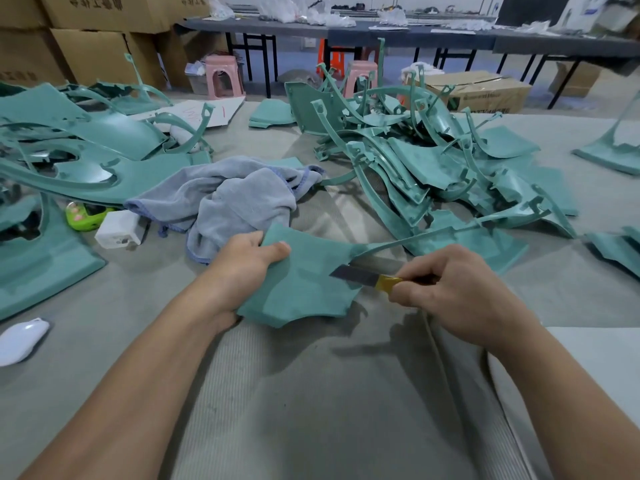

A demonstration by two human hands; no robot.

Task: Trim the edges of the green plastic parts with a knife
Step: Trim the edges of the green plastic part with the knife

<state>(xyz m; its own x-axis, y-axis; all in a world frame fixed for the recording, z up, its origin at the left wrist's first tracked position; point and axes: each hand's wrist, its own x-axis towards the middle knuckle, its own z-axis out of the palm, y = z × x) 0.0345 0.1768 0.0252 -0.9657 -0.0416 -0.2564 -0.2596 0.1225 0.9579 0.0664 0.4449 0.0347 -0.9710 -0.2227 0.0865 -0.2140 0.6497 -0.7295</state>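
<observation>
Trimming under way: left hand [247, 263] clamps the green part [304, 285] near the bench's front edge, and right hand [460, 292] grips the knife [367, 277], blade on its right edge. Next move likely calls for a steady draw along that edge.

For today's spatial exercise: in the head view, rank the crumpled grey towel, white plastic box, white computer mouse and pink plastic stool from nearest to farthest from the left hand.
1. Crumpled grey towel, just beyond the left hand.
2. White plastic box, to its left.
3. White computer mouse, far left, near edge.
4. Pink plastic stool, far back on the floor.
</observation>
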